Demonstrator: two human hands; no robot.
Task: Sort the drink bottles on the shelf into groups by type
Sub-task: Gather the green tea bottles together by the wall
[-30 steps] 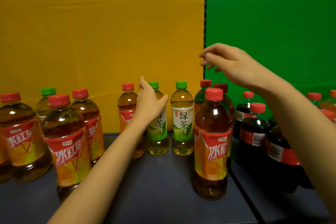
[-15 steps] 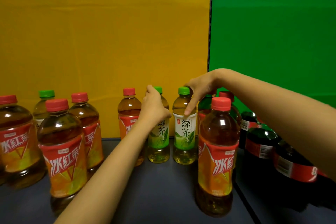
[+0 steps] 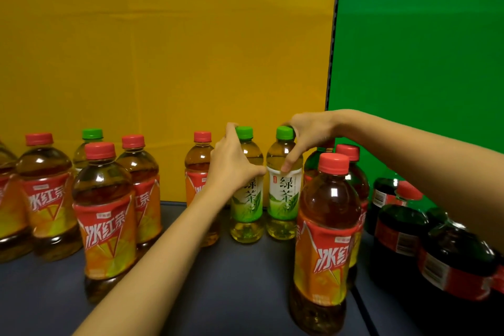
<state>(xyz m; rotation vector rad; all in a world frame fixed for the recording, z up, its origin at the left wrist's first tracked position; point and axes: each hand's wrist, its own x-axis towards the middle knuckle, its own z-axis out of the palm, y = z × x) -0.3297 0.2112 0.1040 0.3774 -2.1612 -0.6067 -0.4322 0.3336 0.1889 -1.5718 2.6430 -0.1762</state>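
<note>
Here, the left green tea bottle (image 3: 246, 224) and the right green tea bottle (image 3: 283, 199) stand upright side by side, almost touching, at the middle back of the shelf (image 3: 231, 289), close to the yellow backdrop (image 3: 163, 49). Each is slim and clear, with a green cap and a white label that turns leaf-green lower down and bears dark Chinese characters. Pale yellow-green liquid shows below each label.

The left hand (image 3: 231, 169) grips the left green tea bottle at its shoulder. Its fingers (image 3: 231, 131) curl round the far side up beside the cap, and the thumb lies across the top of the label. The right hand (image 3: 308, 131) reaches over from the right onto the right green tea bottle. Its fingers (image 3: 293, 157) close about the cap and neck, one digit pointing down to the label's upper edge.

A cluster of iced red tea bottles (image 3: 105, 215) stands at the left, broader, with red caps, orange-and-red labels and amber tea. A green-capped bottle (image 3: 92, 142) stands at the back of that cluster. One more red-capped bottle (image 3: 197, 169) is partly hidden behind the left wrist. The front iced red tea bottle (image 3: 324, 240) stands nearest the camera, just right of the gripped pair. On the right, before the green backdrop (image 3: 422, 49), stand cola bottles (image 3: 401, 229) with red labels and near-black liquid.
</note>
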